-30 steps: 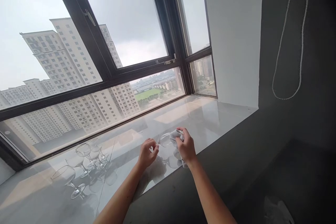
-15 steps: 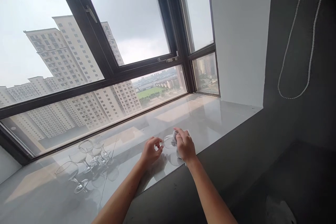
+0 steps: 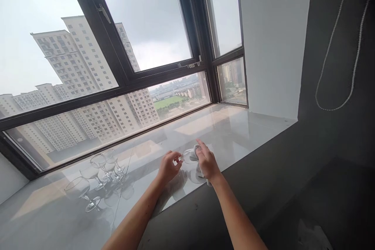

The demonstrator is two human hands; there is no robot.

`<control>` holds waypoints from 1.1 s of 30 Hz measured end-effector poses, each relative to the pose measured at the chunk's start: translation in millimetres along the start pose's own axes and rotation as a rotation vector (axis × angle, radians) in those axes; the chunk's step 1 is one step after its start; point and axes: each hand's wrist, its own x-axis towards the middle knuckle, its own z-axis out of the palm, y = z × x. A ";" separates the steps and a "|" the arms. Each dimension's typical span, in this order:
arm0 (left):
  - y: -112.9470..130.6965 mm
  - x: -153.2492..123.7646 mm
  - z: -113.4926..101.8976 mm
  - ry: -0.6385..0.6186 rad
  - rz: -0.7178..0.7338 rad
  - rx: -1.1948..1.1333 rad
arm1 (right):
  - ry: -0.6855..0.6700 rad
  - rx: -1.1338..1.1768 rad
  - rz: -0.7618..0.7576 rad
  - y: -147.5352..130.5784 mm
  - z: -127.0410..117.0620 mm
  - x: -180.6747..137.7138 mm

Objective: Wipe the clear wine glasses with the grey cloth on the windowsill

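My left hand (image 3: 170,167) is closed around the stem end of a wine glass (image 3: 189,156), which lies on its side in the air above the glossy sill, bowl pointing right. A grey cloth (image 3: 202,171) is bunched in my right hand (image 3: 207,163), pressed at the rim of the bowl and partly inside it; the index finger sticks up. The foot of the glass is mostly hidden by my left fingers. To the left, several other stemmed glasses (image 3: 93,172) stand upright in a loose cluster, the closest one (image 3: 82,189) set apart a little.
The reflective window sill (image 3: 234,136) runs below dark-framed windows (image 3: 125,82), its front edge dropping to a dark wall below. A white pillar (image 3: 272,47) rises on the right. A beaded blind cord (image 3: 334,107) hangs at the far right. Something pale (image 3: 313,236) lies low in shadow.
My right hand has turned slightly with the cloth at the bowl's rim, its index finger now raised further. My left hand keeps its hold. The whole view has shifted a little.
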 end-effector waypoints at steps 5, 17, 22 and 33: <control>0.4 0.0 -1.3 0.015 0.005 0.026 | -0.089 0.009 0.003 -2.9 -0.7 -3.0; 1.3 0.0 -3.1 0.019 0.063 0.017 | -0.217 0.121 0.004 -4.4 -5.5 -7.5; -0.4 0.0 1.0 0.003 0.080 -0.010 | -0.206 0.110 0.001 -7.6 -3.7 -5.7; -1.3 2.0 1.1 -0.054 0.088 0.090 | -0.130 0.291 0.030 -7.5 1.0 -7.9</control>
